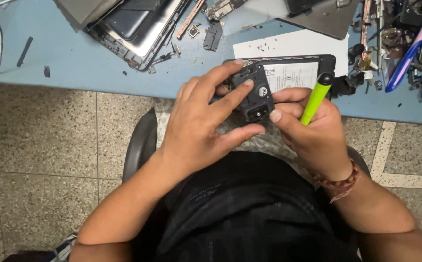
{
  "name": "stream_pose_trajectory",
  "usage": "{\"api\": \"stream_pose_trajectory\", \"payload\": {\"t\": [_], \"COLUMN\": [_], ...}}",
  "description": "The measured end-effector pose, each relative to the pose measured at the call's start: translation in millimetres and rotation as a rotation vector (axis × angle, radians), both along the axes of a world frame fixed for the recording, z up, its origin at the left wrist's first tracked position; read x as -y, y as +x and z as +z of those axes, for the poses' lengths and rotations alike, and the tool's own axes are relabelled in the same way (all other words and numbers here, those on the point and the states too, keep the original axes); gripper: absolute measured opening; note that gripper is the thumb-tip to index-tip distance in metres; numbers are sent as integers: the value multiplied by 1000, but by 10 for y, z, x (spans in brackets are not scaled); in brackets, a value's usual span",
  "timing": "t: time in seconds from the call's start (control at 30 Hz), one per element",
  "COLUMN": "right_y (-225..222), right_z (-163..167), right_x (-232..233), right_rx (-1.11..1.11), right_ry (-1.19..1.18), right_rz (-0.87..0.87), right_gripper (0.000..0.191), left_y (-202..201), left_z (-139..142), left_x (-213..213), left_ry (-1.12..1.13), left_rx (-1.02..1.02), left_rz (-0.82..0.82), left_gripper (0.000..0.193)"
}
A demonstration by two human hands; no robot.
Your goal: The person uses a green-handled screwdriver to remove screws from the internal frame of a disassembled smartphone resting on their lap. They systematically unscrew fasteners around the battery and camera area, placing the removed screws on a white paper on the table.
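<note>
Both hands work at the blue table's near edge: the left hand pinches a small black plastic cover over an opened phone, fingers spread around it, while the right hand steadies the phone and grips a green-handled screwdriver. Beyond the left hand lies a dismantled tablet — loose screws sit on white paper beyond the phone. Overhanging the floor, the cover could slip and drop.
</note>
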State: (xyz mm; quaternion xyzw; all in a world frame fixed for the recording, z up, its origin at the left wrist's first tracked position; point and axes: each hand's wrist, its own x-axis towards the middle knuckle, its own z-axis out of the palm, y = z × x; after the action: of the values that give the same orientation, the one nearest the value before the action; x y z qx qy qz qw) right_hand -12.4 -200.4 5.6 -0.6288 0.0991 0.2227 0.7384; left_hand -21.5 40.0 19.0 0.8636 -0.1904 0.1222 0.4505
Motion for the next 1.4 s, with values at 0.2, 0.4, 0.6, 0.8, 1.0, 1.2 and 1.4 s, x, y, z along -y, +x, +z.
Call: {"api": "stream_pose_trajectory", "payload": {"t": [0.2,0.4,0.6,0.8,1.0,1.2,1.4], "right_y": [-22,-21,-68,-229,-357,-397,-355], "right_z": [-57,-66,-125,-244,-452,-537,-473], "right_x": [-102,-163,-30,188,312,348,299], "right_rx": [26,76,-9,137,13,34,40], "right_ry": [15,-51,-10,-175,-188,-189,-282], "right_rz": [-6,96,102,255,281,339,393], "right_gripper": [29,28,21,17,17,19,20], "left_y": [57,150,270,359,367,360,344], "left_z": [26,82,135,133,154,168,173], "left_x": [-109,-222,-308,-306,-292,-265,-254], "left_ry": [144,201,231,282,314,334,345], "left_rx": [24,12,3,-4,-4,10,11], "left_rz": [-31,-110,-169,-201,-214,-211,-207], "left_gripper": [66,61,59,57,57,55,55]}}
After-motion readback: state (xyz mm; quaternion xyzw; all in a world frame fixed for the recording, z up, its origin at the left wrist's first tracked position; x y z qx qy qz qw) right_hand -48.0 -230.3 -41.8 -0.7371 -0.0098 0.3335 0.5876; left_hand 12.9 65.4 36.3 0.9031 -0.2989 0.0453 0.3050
